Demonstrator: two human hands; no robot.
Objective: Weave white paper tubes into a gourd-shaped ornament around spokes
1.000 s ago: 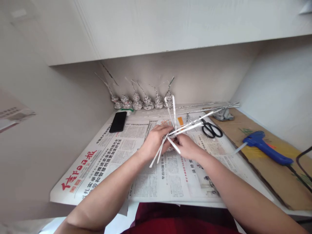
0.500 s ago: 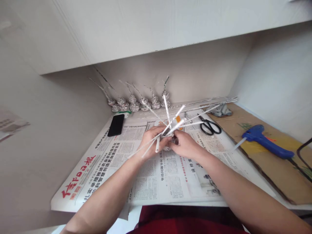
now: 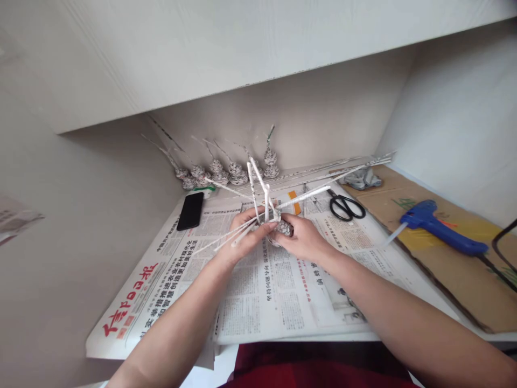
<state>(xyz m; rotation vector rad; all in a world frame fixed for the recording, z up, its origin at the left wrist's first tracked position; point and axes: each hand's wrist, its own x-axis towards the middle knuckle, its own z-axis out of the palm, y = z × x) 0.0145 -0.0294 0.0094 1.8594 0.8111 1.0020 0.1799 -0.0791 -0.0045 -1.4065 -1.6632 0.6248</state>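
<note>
Between my two hands is a small woven paper gourd, with several rolled paper sticks spreading from its top. My left hand is closed round its left side, the thumb at the base of the sticks. Some sticks pass over that hand toward the lower left. My right hand grips the gourd from the right, its thumb on the near side. Most of the fingers are hidden behind the gourd. Newspaper lies beneath both hands.
Several finished-looking woven gourds line the back wall. A phone lies to the left. Scissors, long paper sticks and a crumpled grey cloth or paper are at the right. A blue glue gun rests on cardboard.
The gourd has turned and tilted in my hands, so its woven side shows more on the right. The upright sticks have swung left. Both hands keep their hold.
</note>
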